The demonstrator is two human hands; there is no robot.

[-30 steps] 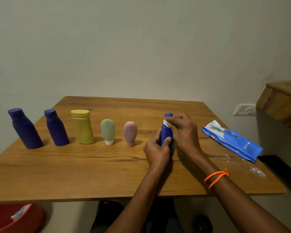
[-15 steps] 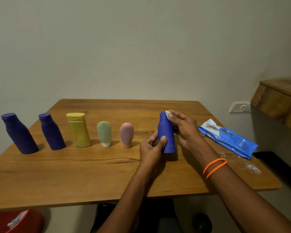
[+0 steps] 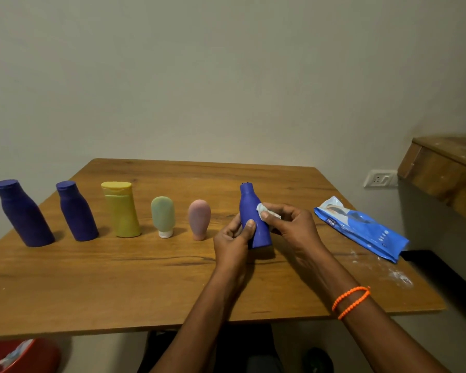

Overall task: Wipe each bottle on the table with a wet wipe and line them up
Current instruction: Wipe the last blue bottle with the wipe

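Since half a second ago, the right hand point(image 3: 293, 227) has slid the wet wipe point(image 3: 264, 210) down from the neck of the blue bottle point(image 3: 253, 219) to the upper part of its body, and the bottle's cap end now shows bare above the fingers. Thumb and curled fingers of that hand pinch the crumpled white wipe and press it against the bottle's right side. Opposite, the left hand point(image 3: 233, 236) grips the lower body, its thumb laid across the front and its fingers wrapped behind. Held between the two hands, the bottle leans slightly to the left, with its base at or just above the wooden table point(image 3: 119, 278); whether it touches cannot be told. Two loops of an orange bead bracelet point(image 3: 351, 301) circle the right wrist.

To the left of the hands, five bottles stand apart in a row along the table: a pink tube point(image 3: 199, 219) nearest, then a green tube point(image 3: 163, 215) on its white cap, a yellow bottle point(image 3: 121, 208), a small purple bottle point(image 3: 76, 211), and a large purple bottle point(image 3: 22, 212) at the far left. To the right lies a blue wipes packet point(image 3: 361, 227) near the table's edge, with white specks on the wood beside it. A red bin point(image 3: 24, 356) shows below the table's front left corner.
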